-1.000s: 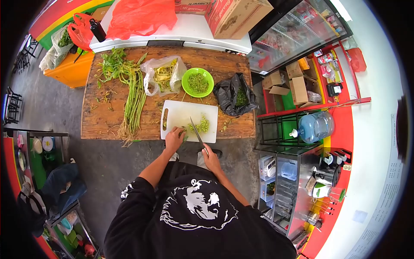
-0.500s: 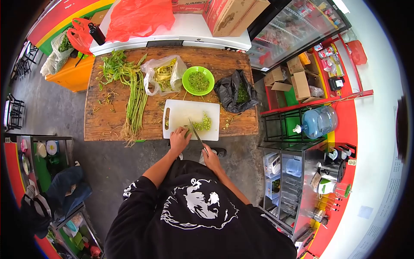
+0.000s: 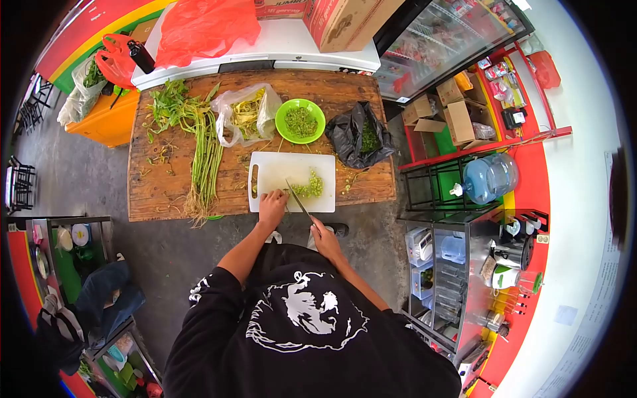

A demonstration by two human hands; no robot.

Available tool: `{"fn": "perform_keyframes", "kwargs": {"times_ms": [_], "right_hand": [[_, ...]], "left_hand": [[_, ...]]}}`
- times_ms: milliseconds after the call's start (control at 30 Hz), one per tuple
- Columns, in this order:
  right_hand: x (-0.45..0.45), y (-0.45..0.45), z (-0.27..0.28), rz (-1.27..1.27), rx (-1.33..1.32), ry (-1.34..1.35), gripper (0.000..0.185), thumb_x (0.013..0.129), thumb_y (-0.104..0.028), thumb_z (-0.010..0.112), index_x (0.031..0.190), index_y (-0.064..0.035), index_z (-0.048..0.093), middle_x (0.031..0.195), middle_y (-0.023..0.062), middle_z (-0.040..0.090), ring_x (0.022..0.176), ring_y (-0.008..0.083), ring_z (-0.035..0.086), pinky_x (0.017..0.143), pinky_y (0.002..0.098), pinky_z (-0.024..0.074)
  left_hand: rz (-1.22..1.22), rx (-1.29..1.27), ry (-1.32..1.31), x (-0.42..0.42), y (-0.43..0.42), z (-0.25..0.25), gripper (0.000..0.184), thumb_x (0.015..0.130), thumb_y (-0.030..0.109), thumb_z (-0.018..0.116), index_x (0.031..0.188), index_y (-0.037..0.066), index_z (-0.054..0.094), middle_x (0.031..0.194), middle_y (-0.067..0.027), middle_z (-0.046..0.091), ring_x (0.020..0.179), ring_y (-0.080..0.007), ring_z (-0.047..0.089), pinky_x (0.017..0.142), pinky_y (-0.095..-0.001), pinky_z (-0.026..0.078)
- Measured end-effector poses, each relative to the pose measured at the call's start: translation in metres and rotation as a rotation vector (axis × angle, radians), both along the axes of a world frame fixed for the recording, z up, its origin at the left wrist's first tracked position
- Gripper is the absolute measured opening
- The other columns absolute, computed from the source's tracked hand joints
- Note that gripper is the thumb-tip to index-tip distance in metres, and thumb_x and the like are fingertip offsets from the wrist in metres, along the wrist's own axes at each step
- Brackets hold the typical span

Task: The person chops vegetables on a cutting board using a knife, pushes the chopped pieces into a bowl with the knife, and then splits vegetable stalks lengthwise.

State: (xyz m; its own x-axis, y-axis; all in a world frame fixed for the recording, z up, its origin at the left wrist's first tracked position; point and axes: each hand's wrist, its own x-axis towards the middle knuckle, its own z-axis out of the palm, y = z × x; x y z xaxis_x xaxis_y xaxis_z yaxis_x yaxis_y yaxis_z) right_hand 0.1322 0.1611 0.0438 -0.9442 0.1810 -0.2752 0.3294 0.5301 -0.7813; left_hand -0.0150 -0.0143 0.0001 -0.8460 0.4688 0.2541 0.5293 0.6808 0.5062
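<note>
Head view, looking down: a worn wooden table [image 3: 159,199] stands on a grey floor [image 3: 179,249], a white cutting board [image 3: 275,171] lying flat at its near edge. On the board, chopped green pieces [image 3: 312,186] lie beside a knife [image 3: 298,198], its handle gripped in the right hand [image 3: 325,239]. The left hand [image 3: 272,209] is curled just left of the knife; whether it pinches anything cannot be told. Farther back sit a clear bag [image 3: 269,114], a lime-green bowl [image 3: 302,140] of cut greens [image 3: 300,122] and a black bag [image 3: 344,137], with long rooted stalks [image 3: 207,166] to the left. Beyond them, a white counter [image 3: 285,36] bears a red bag [image 3: 209,30] and cartons [image 3: 345,26]; a glass-doored fridge [image 3: 444,43] stands to the right
</note>
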Motion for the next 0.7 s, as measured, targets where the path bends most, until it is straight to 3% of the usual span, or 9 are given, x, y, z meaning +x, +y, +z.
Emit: {"fn": "perform_keyframes", "kwargs": {"times_ms": [133,533,700], "right_hand": [[-0.002,-0.002,0.011,0.018,0.017,-0.11,0.041,0.1,-0.03,0.047,0.138,-0.0157,0.049,0.109,0.026,0.065,0.103,0.0425,0.062,0.084,0.0443,0.0495],[-0.043,-0.016,-0.003,0.045,0.161,0.027,0.04,0.099,-0.03,0.048,0.136,-0.0176,0.05,0.089,0.0284,0.066,0.086,0.0466,0.063,0.073,0.0527,0.0486],[-0.067,-0.012,0.012,0.071,0.208,-0.137,0.037,0.098,-0.031,0.047,0.133,-0.0195,0.052,0.091,0.0285,0.066,0.087,0.0484,0.062,0.075,0.0554,0.0495]], "left_hand": [[-0.054,-0.066,0.049,-0.006,-0.004,-0.001,0.021,0.078,0.006,0.059,0.094,0.015,0.071,0.088,-0.0004,0.06,0.088,-0.0192,0.061,0.079,-0.0386,0.042],[-0.141,-0.122,0.06,-0.012,-0.007,0.008,0.021,0.078,0.006,0.06,0.094,0.016,0.071,0.088,0.0009,0.06,0.086,-0.0185,0.063,0.076,-0.0377,0.042],[-0.106,-0.055,0.003,-0.012,-0.008,0.006,0.022,0.08,0.007,0.06,0.095,0.015,0.074,0.09,0.0005,0.064,0.086,-0.0199,0.064,0.078,-0.0389,0.042]]}}
